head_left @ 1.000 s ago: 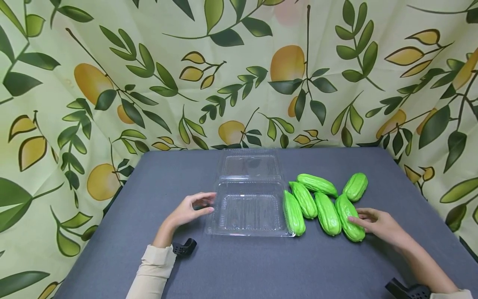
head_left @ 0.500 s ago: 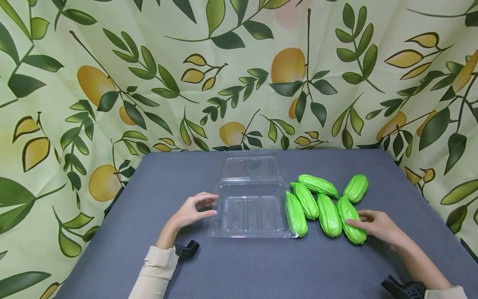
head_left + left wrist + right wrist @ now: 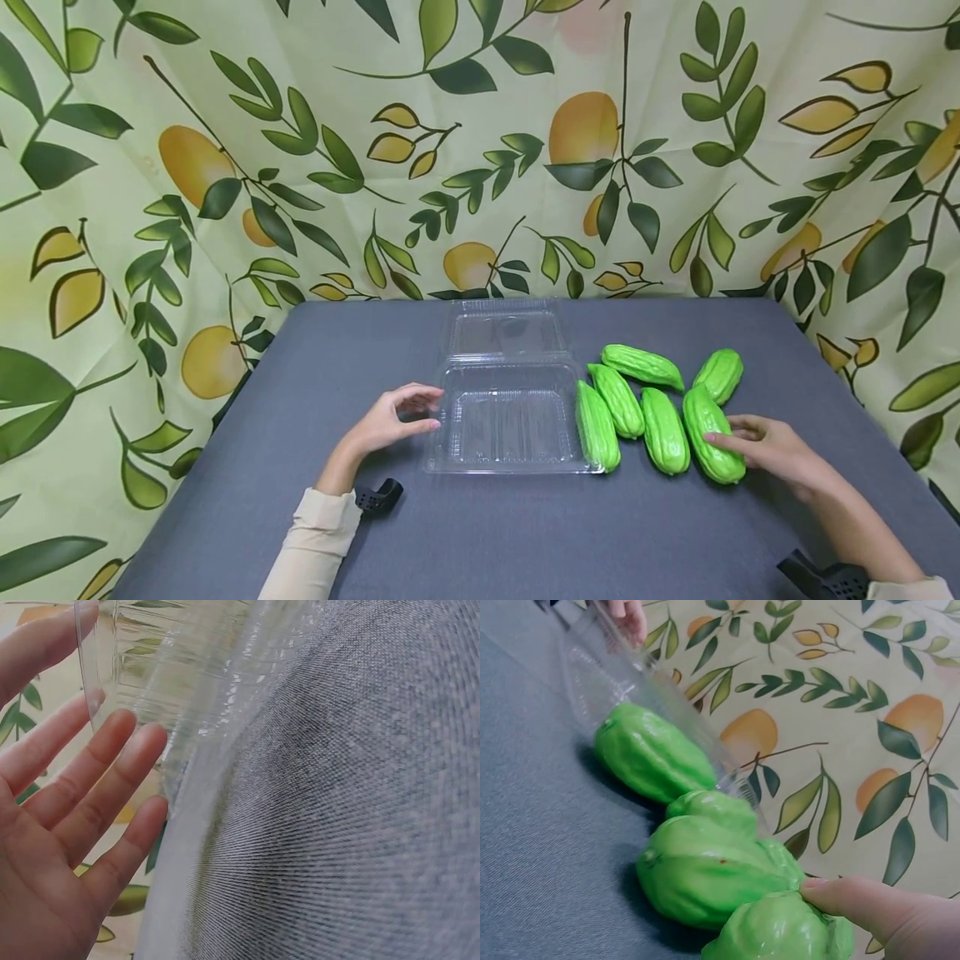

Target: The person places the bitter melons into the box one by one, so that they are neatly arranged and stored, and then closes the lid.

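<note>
My right hand (image 3: 780, 450) grips a ridged, bright green bitter melon (image 3: 707, 425) at the right end of the group, thumb on its upper face and fingers on its far side. The thumb (image 3: 855, 900) also shows on this melon (image 3: 780, 930) in the right wrist view. At the left rim of a clear plastic clamshell box (image 3: 442, 454), my left hand (image 3: 386, 423) has its thumb and fingertips right by the edge. Its fingers (image 3: 112, 795) look fairly straight in the left wrist view, overlapping the box's clear wall (image 3: 180, 667). The box's lid (image 3: 506, 329) lies folded back.
One bitter melon (image 3: 597, 427) lies against the box's right side. More melons lie to its right, among them a middle one (image 3: 664, 431), a back one (image 3: 642, 365) and a far-right one (image 3: 718, 375). A leaf-patterned cloth (image 3: 480, 150) hangs behind the grey table (image 3: 480, 533).
The right hand's melon has risen slightly and shifted a little right. My left hand stays by the box's left rim. The head view has shifted slightly.
</note>
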Action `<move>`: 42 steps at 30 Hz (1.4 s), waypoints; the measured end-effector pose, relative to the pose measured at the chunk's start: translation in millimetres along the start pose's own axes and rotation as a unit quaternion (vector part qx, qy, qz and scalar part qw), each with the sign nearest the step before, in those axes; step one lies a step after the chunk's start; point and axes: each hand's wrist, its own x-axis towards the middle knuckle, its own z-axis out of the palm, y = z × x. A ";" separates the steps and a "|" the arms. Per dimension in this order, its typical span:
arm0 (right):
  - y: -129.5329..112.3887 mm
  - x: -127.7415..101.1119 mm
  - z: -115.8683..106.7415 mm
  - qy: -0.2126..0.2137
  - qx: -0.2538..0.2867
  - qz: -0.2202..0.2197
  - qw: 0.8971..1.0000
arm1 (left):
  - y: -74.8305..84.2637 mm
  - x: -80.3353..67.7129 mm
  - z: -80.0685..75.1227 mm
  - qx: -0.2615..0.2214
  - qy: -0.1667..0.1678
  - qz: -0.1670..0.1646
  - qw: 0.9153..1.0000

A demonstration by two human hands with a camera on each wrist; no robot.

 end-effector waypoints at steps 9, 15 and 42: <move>-5.6 0.2 -6.1 -0.011 0.004 -0.002 1.000 | -1.1 0.6 0.3 -0.009 -0.006 -0.020 1.000; -12.9 1.9 -3.5 -0.008 0.010 -0.018 1.000 | -3.0 -0.2 0.3 -0.014 -0.010 -0.026 1.000; -63.1 2.6 24.6 -0.024 0.064 -0.079 0.994 | 3.9 -0.2 1.0 -0.026 0.000 -0.017 1.000</move>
